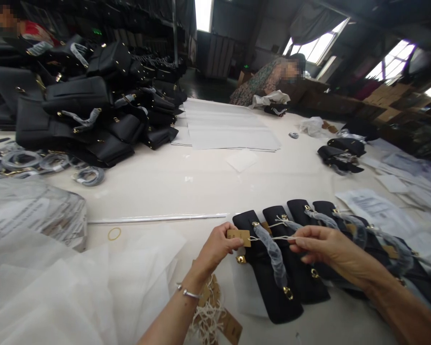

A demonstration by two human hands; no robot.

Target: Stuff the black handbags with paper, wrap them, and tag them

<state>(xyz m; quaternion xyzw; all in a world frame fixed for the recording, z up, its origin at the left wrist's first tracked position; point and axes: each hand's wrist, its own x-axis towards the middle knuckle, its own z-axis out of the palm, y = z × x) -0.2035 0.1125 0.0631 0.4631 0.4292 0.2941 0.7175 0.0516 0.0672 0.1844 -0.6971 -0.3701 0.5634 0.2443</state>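
Note:
Between thumb and fingers, my left hand (pixel 219 247) pinches a brown hang tag (pixel 239 237). From the tag a white string (pixel 271 238) runs across to my right hand (pixel 325 247), whose closed fingertips grip its far end. Beneath the string lies a black handbag (pixel 273 292) with gold rings and a handle (pixel 274 254) wrapped in clear plastic. Several similar black bags (pixel 307 278) lie in a row to its right, partly hidden by my right hand and forearm. A heap of tags with white strings (pixel 211 311) sits beside my left forearm.
Black bags (pixel 77 96) are piled at the left, near coiled wrapped straps (pixel 89 176). White sheets (pixel 230 124) lie across the table, and thin white wrapping (pixel 57 292) covers the lower left. Papers (pixel 377 220) lie at right. One person (pixel 262 81) leans over the far side; another is at upper left.

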